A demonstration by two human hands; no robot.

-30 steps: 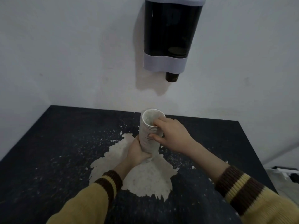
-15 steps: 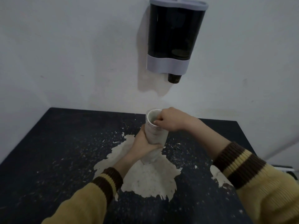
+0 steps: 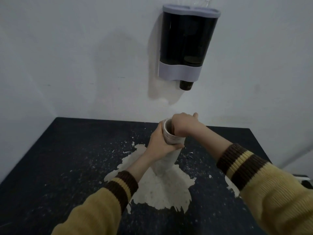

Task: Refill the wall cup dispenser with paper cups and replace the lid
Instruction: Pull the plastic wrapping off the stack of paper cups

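A stack of white paper cups stands upright on the dark table, open mouth up. My left hand wraps around the stack's middle from the left. My right hand grips the top cups at the rim, fingers reaching into the mouth. On the wall above hangs the cup dispenser, dark and see-through with a pale grey band at the bottom. Its grey lid sits on top. A dark cup bottom pokes out below the dispenser.
The table's dark coating is worn off in a large pale patch under the stack, with flakes scattered around. A smaller bare patch lies at the right. White walls meet the table at the back and left. Dark objects sit beyond the right edge.
My left hand has slid up from the stack's base to its middle. My right hand has moved from the side of the stack to its rim. The view has tilted up.
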